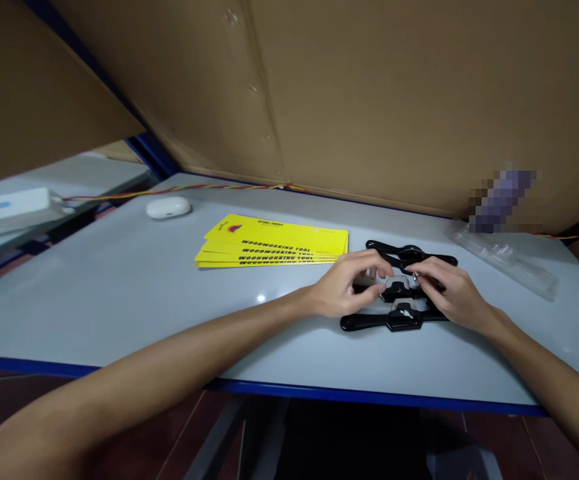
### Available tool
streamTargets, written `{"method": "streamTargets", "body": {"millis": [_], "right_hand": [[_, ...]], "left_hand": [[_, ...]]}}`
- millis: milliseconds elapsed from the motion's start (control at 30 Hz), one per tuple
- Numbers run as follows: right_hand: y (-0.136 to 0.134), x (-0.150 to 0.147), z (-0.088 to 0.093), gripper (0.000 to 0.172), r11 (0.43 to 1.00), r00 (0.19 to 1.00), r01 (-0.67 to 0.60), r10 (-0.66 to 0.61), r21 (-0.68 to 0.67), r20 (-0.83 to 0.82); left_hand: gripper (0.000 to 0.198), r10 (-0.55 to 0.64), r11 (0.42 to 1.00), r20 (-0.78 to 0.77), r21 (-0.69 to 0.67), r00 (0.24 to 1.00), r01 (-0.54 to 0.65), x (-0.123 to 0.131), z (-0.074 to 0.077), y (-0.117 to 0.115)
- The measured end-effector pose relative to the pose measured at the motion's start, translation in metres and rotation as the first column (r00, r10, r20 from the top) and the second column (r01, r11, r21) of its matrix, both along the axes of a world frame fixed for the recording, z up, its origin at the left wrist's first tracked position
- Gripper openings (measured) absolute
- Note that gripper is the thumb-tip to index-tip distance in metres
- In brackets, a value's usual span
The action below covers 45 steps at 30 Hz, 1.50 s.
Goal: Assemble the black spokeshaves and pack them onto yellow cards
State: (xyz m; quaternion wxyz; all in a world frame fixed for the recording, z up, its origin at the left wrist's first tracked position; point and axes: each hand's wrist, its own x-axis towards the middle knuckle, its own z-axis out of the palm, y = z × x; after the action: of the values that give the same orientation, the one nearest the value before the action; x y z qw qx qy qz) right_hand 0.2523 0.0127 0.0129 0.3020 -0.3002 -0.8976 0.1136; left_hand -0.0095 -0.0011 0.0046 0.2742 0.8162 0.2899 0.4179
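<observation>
Several black spokeshaves lie in a row on the grey table, the nearest one (403, 323) at the front and the farthest one (412, 252) at the back. Between them, a middle spokeshave (398, 289) with a grey blade plate sits under my hands. My left hand (352, 283) curves over its left handle, thumb and fingers apart, and I see nothing held there. With fingertips together, my right hand (449, 290) pinches a small shiny metal piece (416, 276) just above the blade plate. The right ends of the middle and nearest spokeshaves are partly hidden by this hand.
Fanned yellow cards (274, 241) printed "WOODWORKING TOOL" lie left of the spokeshaves. A white rounded case (168, 207) is farther left. Clear plastic packaging (506, 260) lies at the back right, below a blurred patch. Thin cables (209, 189) run along the cardboard wall (394, 100).
</observation>
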Motion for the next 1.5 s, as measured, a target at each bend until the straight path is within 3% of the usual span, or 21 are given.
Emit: {"method": "streamTargets", "body": {"millis": [133,367,533,833,1100,1500], "right_hand": [[-0.002,0.0,0.001,0.019,1.0,0.999,0.019,-0.019,0.017,0.035],[-0.004,-0.003,0.006,0.024,0.986,0.973,-0.147,0.13,0.081,0.189],[-0.004,-0.002,0.003,0.026,0.99,0.97,-0.108,0.085,0.093,0.226],[-0.004,-0.006,0.001,0.027,0.995,0.978,-0.078,0.065,0.056,0.198],[-0.002,-0.009,0.0,0.027,0.986,0.973,-0.054,0.017,0.158,0.232],[0.001,-0.01,0.0,0.025,0.966,0.97,-0.11,0.053,0.234,0.236]], "left_hand": [[0.032,0.023,0.997,-0.182,-0.069,0.983,-0.036,0.004,-0.004,0.003],[0.046,-0.047,0.997,-0.374,-0.074,0.926,0.021,0.006,-0.007,0.009],[0.053,-0.025,0.998,-0.371,-0.069,0.928,-0.001,0.006,-0.011,0.01],[0.049,0.014,1.0,-0.383,-0.011,0.924,-0.02,0.007,-0.011,0.01],[0.046,-0.025,0.997,-0.364,-0.072,0.931,-0.001,0.008,-0.006,0.012],[0.047,-0.036,0.995,-0.321,-0.1,0.946,0.004,0.008,-0.011,0.016]]}}
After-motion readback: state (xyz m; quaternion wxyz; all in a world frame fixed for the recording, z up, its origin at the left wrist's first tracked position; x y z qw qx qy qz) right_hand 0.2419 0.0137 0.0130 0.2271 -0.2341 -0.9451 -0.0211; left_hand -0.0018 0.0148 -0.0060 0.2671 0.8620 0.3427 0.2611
